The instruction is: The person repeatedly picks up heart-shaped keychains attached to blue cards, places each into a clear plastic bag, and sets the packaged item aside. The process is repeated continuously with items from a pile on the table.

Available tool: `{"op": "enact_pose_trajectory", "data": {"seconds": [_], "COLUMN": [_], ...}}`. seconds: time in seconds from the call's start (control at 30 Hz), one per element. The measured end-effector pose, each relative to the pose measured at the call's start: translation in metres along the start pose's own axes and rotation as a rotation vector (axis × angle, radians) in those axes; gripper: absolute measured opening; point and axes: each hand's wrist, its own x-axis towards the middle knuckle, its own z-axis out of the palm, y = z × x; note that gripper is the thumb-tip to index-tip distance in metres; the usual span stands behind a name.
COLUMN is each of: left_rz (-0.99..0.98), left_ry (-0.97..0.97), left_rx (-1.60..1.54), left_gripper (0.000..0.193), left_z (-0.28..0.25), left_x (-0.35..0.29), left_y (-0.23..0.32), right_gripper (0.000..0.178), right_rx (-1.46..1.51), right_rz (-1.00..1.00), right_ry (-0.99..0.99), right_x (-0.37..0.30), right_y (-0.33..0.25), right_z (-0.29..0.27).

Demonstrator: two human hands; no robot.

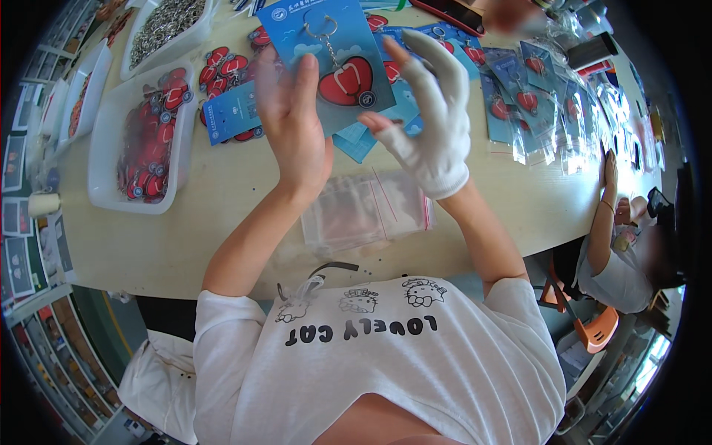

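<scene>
A blue backing card is held up above the table, with a red heart-shaped keychain on its front. The keychain's silver ring sits near the top of the card, and a short chain runs down to the heart. My left hand, bare, grips the card by its left edge, thumb in front; its other fingers are blurred and partly hidden. At the card's right side, my right hand wears a white glove with thumb and index fingertips bare. Its fingers are spread and hold nothing.
Clear plastic bags lie before me. Left stand a white bin of red keychains and a bin of metal rings. Bagged cards are piled right, with a phone at the back. Another person sits at right.
</scene>
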Motion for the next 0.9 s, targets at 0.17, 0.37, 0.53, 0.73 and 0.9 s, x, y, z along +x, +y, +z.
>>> {"op": "enact_pose_trajectory", "data": {"seconds": [0.17,0.37,0.53,0.73,0.9], "left_rz": [0.072,0.075,-0.05,-0.04,0.064], "left_ry": [-0.065,-0.085,-0.05,0.0,-0.214], "left_rx": [-0.063,0.026,0.005,-0.029,0.234], "left_gripper": [0.031,0.03,0.023,0.02,0.019], "left_z": [0.006,0.006,0.006,0.005,-0.002], "left_x": [-0.003,-0.002,-0.009,-0.009,-0.013], "left_y": [0.001,-0.004,-0.003,-0.009,-0.003], "right_gripper": [0.062,0.066,0.063,0.04,0.023], "right_rx": [0.035,0.064,0.103,0.957,0.999], "right_rz": [0.135,0.262,0.242,0.997,1.119], "right_ry": [-0.026,-0.101,-0.08,0.07,0.236], "right_x": [-0.002,-0.011,-0.015,-0.018,-0.038], "right_y": [0.002,-0.004,-0.006,-0.027,-0.014], "right_z": [0.018,0.015,0.008,0.009,0.022]}}
